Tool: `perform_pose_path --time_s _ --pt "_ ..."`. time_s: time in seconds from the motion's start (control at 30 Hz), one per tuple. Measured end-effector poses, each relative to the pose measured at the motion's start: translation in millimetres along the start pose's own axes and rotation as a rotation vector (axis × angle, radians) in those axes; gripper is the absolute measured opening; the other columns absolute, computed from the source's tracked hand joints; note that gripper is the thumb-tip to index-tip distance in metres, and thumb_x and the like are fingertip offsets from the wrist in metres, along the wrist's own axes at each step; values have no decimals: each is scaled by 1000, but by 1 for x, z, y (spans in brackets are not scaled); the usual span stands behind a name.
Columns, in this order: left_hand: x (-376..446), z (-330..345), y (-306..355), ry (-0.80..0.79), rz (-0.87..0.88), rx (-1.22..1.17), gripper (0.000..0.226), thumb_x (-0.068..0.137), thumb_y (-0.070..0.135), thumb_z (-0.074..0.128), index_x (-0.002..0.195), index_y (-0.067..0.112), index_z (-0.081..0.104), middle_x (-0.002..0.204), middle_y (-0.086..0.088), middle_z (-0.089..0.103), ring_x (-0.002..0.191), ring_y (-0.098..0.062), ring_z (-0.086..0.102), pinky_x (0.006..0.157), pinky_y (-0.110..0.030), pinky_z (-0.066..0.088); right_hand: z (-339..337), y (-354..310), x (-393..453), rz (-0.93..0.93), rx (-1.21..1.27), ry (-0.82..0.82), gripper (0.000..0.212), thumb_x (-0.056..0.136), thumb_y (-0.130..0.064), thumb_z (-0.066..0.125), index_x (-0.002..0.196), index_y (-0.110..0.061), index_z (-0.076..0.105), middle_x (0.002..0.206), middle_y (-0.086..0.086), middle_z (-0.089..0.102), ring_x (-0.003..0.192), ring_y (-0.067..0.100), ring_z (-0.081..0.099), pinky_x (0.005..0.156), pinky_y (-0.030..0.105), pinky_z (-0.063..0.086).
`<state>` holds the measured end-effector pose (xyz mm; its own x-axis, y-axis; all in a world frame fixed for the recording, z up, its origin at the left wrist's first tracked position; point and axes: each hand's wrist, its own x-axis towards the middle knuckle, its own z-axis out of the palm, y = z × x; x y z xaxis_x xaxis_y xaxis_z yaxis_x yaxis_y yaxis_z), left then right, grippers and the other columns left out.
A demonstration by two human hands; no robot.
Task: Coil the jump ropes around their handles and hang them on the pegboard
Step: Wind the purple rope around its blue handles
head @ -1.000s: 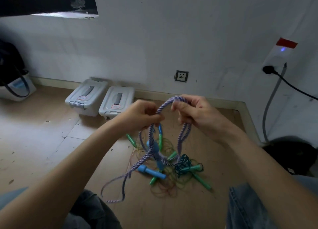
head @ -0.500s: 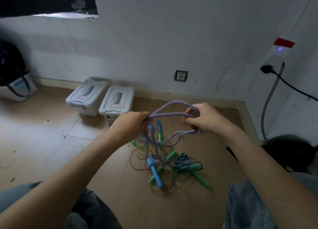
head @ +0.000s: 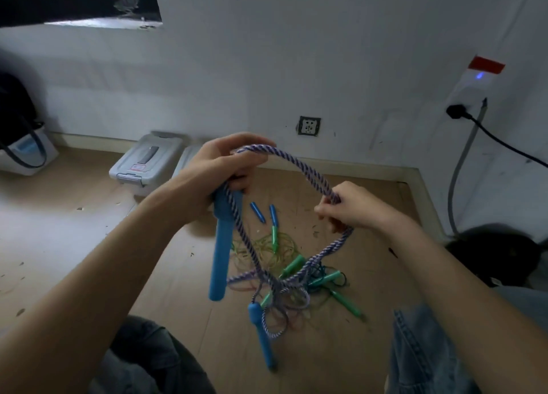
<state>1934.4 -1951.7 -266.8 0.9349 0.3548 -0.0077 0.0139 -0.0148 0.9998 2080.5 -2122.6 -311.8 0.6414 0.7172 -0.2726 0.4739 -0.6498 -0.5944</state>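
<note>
My left hand [head: 221, 171] grips the top of a blue handle [head: 221, 248] that hangs straight down, together with the purple-and-white braided rope [head: 299, 164]. That rope arches over to my right hand [head: 353, 207], which pinches it, then drops to the floor. The rope's second blue handle [head: 262, 334] dangles low, tilted above the wooden floor. Beneath both hands lies a tangle of thin yellow-green and purple ropes [head: 275, 247] with green handles [head: 347, 303] and a dark teal bundle [head: 321, 276]. No pegboard is in view.
Two grey lidded boxes [head: 145, 164] stand against the white wall behind my left hand. A wall socket [head: 309, 126], a plugged black cable [head: 489, 134], a dark bag [head: 501, 254] at right and my knees in jeans [head: 421, 355] frame the spot.
My left hand has lifted a blue handle off the floor and holds it upright with the rope. The right hand moved down and right along the rope, widening the loop.
</note>
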Motion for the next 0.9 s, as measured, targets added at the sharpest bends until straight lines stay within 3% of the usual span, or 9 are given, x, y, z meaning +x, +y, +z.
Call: perform_pose_path --time_s 0.1,0.17,0.23,0.3,0.37,0.6,0.73,0.8,0.9 --pt "6 -19 -19 215 4 865 13 89 21 55 98 17 64 71 2 60 59 -10 52 55 -24 43 -8 -4 -1 -13 100 15 26 88 -29 61 69 -13 62 50 -4 46 41 9 41 36 14 35" --pt "5 -23 -37 66 -110 1334 21 90 26 53 108 16 59 95 -5 65 79 -18 57 66 -29 44 -14 -7 -4 -73 246 62 17 84 -25 65 71 -15 62 48 -9 46 41 7 39 36 13 33" --pt "3 -16 -51 -146 -244 1526 33 89 32 55 118 18 51 114 -6 59 101 -22 55 80 -34 44 -19 -11 -7 -150 611 -18 6 82 -19 64 78 -14 65 49 -11 49 47 6 43 45 14 40" --pt "2 -4 -57 -241 -226 1517 50 85 38 59 128 20 42 123 -5 52 112 -23 49 89 -34 41 -18 -15 -10 -214 886 -228 15 82 -19 59 89 -12 69 54 -8 52 48 5 44 54 19 46" --pt "2 12 -59 -295 -161 1305 57 81 36 65 129 17 41 125 -5 52 109 -20 50 88 -26 40 -12 -21 -11 -236 990 -364 21 84 -20 54 95 -8 68 59 -5 53 47 5 43 59 23 50" --pt "-5 55 -69 -273 -351 610 51 83 34 63 127 12 47 126 -6 53 113 -20 53 100 -36 42 -8 -31 -10 -241 1478 -355 25 91 -4 42 109 5 56 78 6 66 58 10 60 71 34 57" --pt "-9 67 -67 -252 -303 139 39 82 20 65 119 14 53 113 4 62 102 -4 59 92 -20 44 -9 -35 -10 -260 1652 -299 24 92 1 39 111 1 54 88 11 63 66 15 64 76 40 57" --pt "-8 72 -69 -87 -255 217 36 84 26 63 116 12 54 105 2 63 96 -9 61 86 -23 47 -11 -36 -12 -278 1686 -290 25 89 2 41 110 1 53 90 11 62 69 15 65 80 42 56" --pt "-3 72 -70 154 -13 895 22 92 29 49 106 13 55 96 -1 64 79 -13 58 64 -20 45 -9 -39 -16 -303 1659 -291 25 90 4 41 111 1 54 90 11 63 74 16 66 84 43 55"
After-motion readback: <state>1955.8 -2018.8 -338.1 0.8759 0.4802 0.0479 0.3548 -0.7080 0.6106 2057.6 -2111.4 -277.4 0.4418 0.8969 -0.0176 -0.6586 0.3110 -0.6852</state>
